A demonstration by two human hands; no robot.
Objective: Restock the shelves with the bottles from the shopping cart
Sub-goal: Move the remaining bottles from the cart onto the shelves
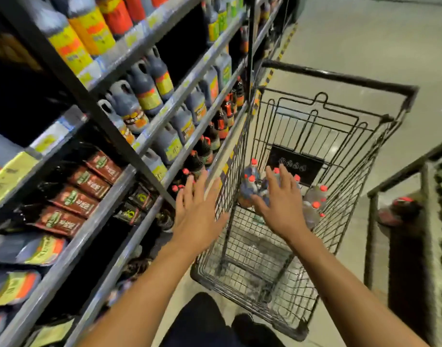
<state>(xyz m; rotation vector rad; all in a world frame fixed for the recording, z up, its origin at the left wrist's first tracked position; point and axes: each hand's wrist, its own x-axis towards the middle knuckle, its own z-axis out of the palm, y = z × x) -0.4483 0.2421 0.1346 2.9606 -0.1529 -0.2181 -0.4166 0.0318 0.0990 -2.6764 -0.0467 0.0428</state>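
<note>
A black wire shopping cart [345, 151] stands in the aisle beside the shelves. Several dark bottles with red caps [315, 196] lie in its far end. My right hand [280, 204] reaches into the cart with fingers spread over a bottle [248, 189], touching or just above it; I cannot tell which. My left hand [200, 216] hovers open with straight fingers at the cart's left rim, in front of the low shelf [150, 211], where similar red-capped bottles [187, 171] stand.
Grey shelves [129, 181] on the left carry dark sauce jugs [142, 96] with yellow and orange labels and flat brown pouches [74, 199]. A second rack [395, 186] with green goods stands at the right. Pale floor [352, 46] stretches beyond the cart.
</note>
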